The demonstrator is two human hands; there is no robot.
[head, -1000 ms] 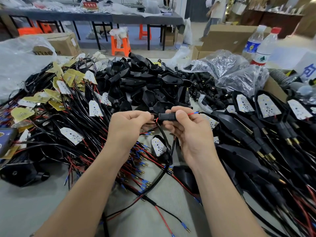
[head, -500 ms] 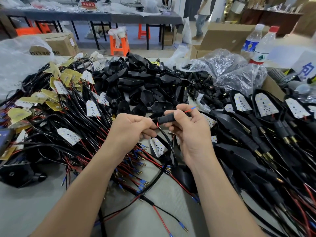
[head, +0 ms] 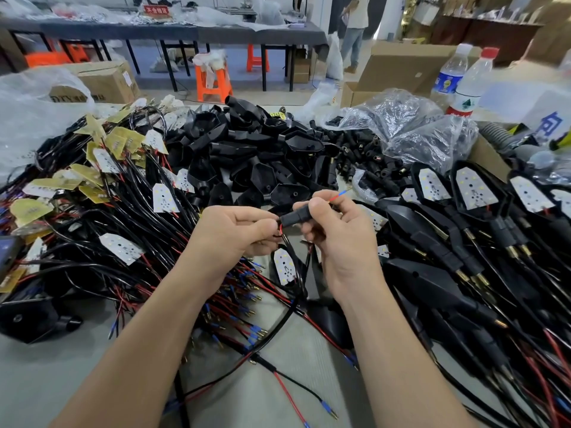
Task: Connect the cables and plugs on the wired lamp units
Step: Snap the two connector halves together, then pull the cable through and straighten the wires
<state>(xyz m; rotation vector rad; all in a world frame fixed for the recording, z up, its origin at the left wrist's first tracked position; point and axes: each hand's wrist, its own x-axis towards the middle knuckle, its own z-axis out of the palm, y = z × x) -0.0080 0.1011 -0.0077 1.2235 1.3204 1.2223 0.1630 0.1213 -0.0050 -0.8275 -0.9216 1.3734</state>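
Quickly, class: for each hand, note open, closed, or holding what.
Left hand: closed, pinching the black cable where it enters the plug.
Right hand: closed, fingers gripping the black plug.

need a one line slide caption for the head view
Left hand pinches a cable while right hand grips a black plug sleeve, red wire poking out, over piled lamp units.

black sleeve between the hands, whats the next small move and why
Probably slide the black sleeve along the cable toward the left hand: the red wire with its blue tip already sticks out past the right hand gripping the sleeve, so it looks threaded through.
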